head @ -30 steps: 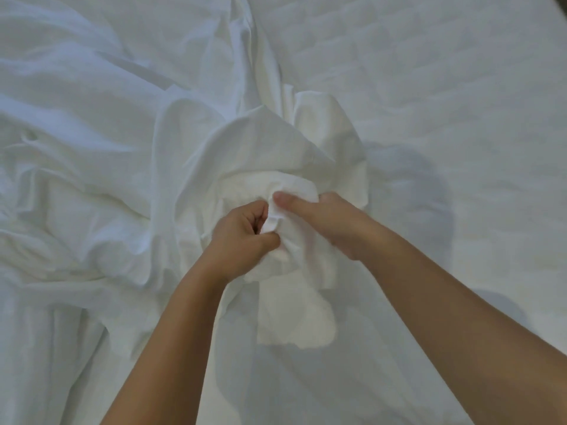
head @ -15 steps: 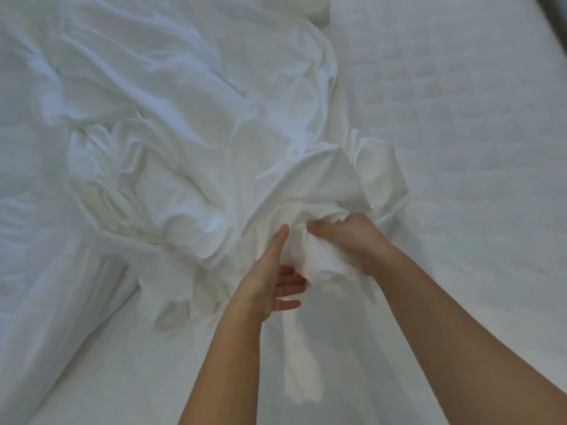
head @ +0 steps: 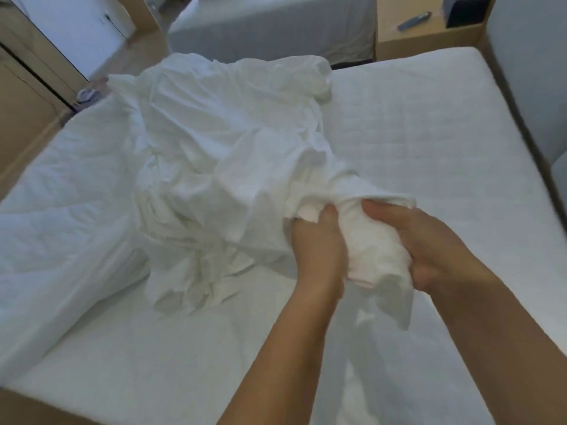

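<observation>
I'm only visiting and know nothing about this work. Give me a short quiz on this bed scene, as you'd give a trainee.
1. True or false: the left hand and the right hand both grip the white sheet.
2. Most of the sheet lies: A in a basket, B on the mattress, C on a chair.
3. Fill in: beyond the mattress stands a second ____.
Key: 1 true; 2 B; 3 bed.

A second bed [head: 270, 29] is seen at the top centre. A wooden nightstand [head: 429, 41] is placed at upper right, and wooden panelling [head: 24, 111] is shown at upper left.
</observation>
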`<state>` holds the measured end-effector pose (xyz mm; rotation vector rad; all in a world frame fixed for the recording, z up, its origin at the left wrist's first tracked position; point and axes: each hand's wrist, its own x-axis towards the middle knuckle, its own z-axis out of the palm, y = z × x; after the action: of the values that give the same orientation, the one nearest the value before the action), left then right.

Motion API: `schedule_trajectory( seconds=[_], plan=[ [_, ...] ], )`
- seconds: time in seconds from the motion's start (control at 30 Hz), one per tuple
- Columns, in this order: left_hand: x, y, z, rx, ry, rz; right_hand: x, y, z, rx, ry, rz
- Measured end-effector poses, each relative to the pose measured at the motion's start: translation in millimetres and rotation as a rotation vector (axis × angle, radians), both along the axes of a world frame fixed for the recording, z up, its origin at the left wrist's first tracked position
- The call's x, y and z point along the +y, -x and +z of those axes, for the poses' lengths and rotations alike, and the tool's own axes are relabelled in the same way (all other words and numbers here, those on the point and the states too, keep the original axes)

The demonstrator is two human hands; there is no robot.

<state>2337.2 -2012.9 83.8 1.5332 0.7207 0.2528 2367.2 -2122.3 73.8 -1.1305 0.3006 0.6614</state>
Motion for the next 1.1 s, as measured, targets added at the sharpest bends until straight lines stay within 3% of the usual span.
schedule_trajectory(
  seconds=[0.1, 0.2, 0.27, 0.4, 0.5, 0.6, 0.77, 0.83, 0.97, 1.03, 1.1],
  plan=[
    [-81.6, 62.9, -17.1, 0.121, -0.042, -0.171, -96.5, 68.9, -14.3, 0.003, 0.011, -0.018],
    [-113.9, 115.6, -54.6, 0.406, -0.140, -0.312, -139.2, 119.9, -44.8, -0.144, 0.329, 0.136],
    [-108.1, 135.0, -72.8, 0.559, -0.197, -0.319, -142.4, 138.4, -71.5, -0.143, 0.399, 0.270],
    [-95.4, 130.7, -83.3, 0.603, -0.241, -0.310, -125.6, 115.5, -103.3, -0.045, 0.436, 0.509],
    [-96.4, 125.1, -92.4, 0.594, -0.143, -0.248, -111.0, 71.3, -102.2, 0.050, 0.417, 0.544],
    [-96.9, 127.4, -100.5, 0.577, -0.112, -0.182, -88.1, 50.6, -102.5, 0.233, 0.322, 0.490],
    [-93.2, 132.2, -80.2, 0.525, -0.237, -0.231, -68.4, 66.7, -93.4, 0.257, 0.232, 0.283],
    [-99.3, 123.7, -55.5, 0.493, -0.340, -0.307, -85.7, 62.5, -72.2, 0.229, 0.116, 0.144],
    [-144.6, 136.8, -15.3, 0.322, -0.426, -0.573, -170.7, 84.8, -31.9, -0.022, -0.029, -0.022],
    [-172.2, 169.5, -24.9, 0.463, -0.436, -0.761, -203.2, 125.8, -43.3, 0.016, 0.129, -0.066],
    [-184.2, 190.1, -60.6, 0.719, -0.489, -1.002, -213.1, 163.6, -83.1, 0.054, 0.474, -0.075]
  ],
)
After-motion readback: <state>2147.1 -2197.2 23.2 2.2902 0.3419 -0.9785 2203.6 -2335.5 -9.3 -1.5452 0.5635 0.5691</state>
